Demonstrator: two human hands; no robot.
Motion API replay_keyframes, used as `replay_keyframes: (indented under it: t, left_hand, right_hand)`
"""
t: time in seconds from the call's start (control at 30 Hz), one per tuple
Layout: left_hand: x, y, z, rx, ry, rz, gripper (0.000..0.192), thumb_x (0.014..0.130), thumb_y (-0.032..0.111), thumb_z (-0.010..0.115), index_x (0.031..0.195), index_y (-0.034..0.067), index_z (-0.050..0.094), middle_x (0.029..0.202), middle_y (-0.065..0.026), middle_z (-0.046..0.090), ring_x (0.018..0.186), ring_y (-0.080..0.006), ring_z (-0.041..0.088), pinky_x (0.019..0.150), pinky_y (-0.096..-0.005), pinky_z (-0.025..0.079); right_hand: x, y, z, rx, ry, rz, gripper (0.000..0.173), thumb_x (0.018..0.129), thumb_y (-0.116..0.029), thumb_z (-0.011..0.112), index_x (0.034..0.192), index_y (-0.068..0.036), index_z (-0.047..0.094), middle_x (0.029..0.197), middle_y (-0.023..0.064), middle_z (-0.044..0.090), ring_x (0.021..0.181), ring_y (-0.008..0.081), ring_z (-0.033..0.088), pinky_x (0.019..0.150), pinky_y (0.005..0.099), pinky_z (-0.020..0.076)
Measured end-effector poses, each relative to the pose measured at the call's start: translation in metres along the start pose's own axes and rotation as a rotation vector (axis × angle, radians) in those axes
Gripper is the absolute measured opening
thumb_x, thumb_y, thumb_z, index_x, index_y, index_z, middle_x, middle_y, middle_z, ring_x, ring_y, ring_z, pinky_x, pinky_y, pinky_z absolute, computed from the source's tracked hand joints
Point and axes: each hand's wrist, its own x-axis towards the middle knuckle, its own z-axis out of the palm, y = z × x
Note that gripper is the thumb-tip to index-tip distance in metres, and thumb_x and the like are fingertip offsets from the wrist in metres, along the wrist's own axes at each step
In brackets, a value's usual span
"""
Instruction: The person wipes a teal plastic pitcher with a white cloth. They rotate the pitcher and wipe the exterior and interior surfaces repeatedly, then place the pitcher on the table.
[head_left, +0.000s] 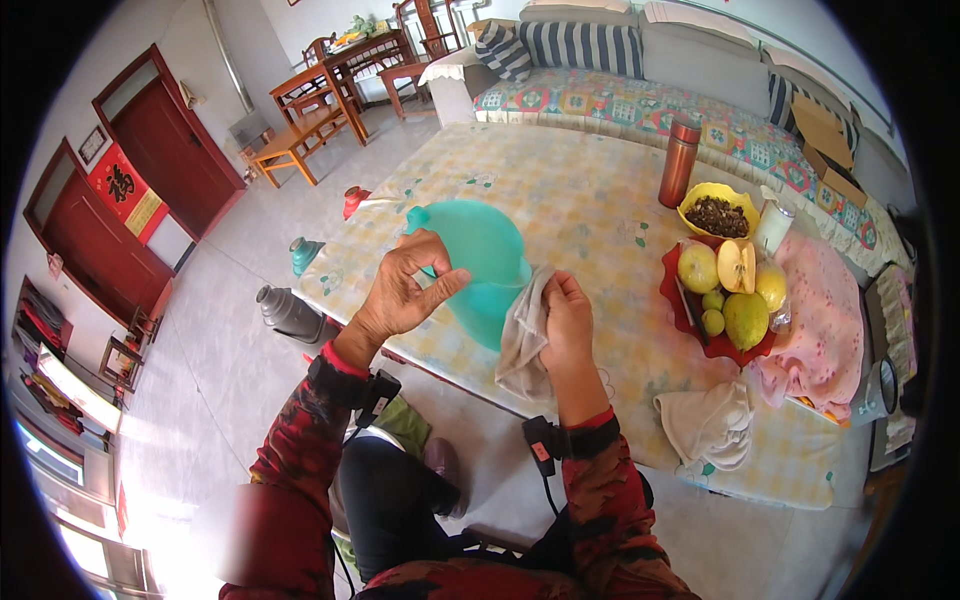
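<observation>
A translucent teal plastic pitcher (480, 240) stands on the table covered with a checked cloth, its wide mouth facing up. My left hand (409, 289) is over its near left side, by the handle, with thumb and index finger curved apart; whether those fingers touch the handle is hidden. Between the fingers and thumb of my right hand (566, 319) is a greyish-beige cloth (525, 337), which hangs down against the pitcher's right side near the rim. Another crumpled pale cloth (709, 424) lies on the table at the right.
On the table's right are a red fruit plate (679, 322), a yellow bowl (694, 196) of dark dry bits, a copper-coloured flask (679, 165), a white can (774, 225) and a pink cloth (821, 322). Thermos bottles, one grey (292, 311), stand beyond the left edge. A sofa (697, 67) is behind.
</observation>
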Motion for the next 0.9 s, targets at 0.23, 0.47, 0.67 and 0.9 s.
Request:
replay_keyframes:
  t: [0.23, 0.47, 0.67, 0.9]
  left_hand:
    - [-0.005, 0.008, 0.007, 0.076, 0.075, 0.025, 0.014, 0.084, 0.010, 0.072, 0.083, 0.006, 0.059, 0.083, -0.0044, 0.055, 0.083, -0.0195, 0.053, 0.082, -0.0319, 0.041]
    - [-0.011, 0.032, 0.017, 0.235, 0.247, 0.031, 0.014, 0.080, 0.009, 0.075, 0.085, 0.006, 0.062, 0.085, -0.0072, 0.060, 0.085, -0.0255, 0.055, 0.083, -0.0363, 0.040]
    - [-0.009, 0.046, 0.046, 0.299, 0.311, 0.089, 0.017, 0.080, 0.009, 0.074, 0.091, 0.006, 0.062, 0.089, -0.0081, 0.061, 0.087, -0.0273, 0.056, 0.082, -0.0368, 0.040]
    - [-0.006, 0.043, 0.064, 0.270, 0.252, 0.090, 0.024, 0.075, 0.016, 0.081, 0.088, 0.006, 0.063, 0.091, -0.0075, 0.060, 0.089, -0.0270, 0.055, 0.080, -0.0364, 0.040]
  right_hand:
    - [-0.003, -0.022, -0.022, 0.033, 0.077, -0.111, 0.013, 0.096, -0.011, 0.053, 0.103, -0.004, 0.061, 0.097, 0.0060, 0.066, 0.085, 0.0171, 0.062, 0.078, 0.0304, 0.0507]
    - [-0.011, -0.065, -0.042, -0.486, 0.053, -0.274, 0.024, 0.093, -0.009, 0.060, 0.115, -0.003, 0.062, 0.098, 0.0055, 0.065, 0.089, 0.0120, 0.059, 0.080, 0.0277, 0.0486]
    - [-0.021, -0.059, -0.028, 0.228, -0.266, -0.126, 0.049, 0.089, 0.000, 0.062, 0.135, -0.004, 0.043, 0.119, 0.0094, 0.057, 0.106, 0.0180, 0.058, 0.091, 0.0330, 0.0505]
    - [-0.036, -0.034, 0.012, 0.105, -0.305, -0.165, 0.045, 0.091, 0.001, 0.057, 0.133, -0.002, 0.041, 0.116, 0.0093, 0.060, 0.107, 0.0165, 0.057, 0.092, 0.0304, 0.0475]
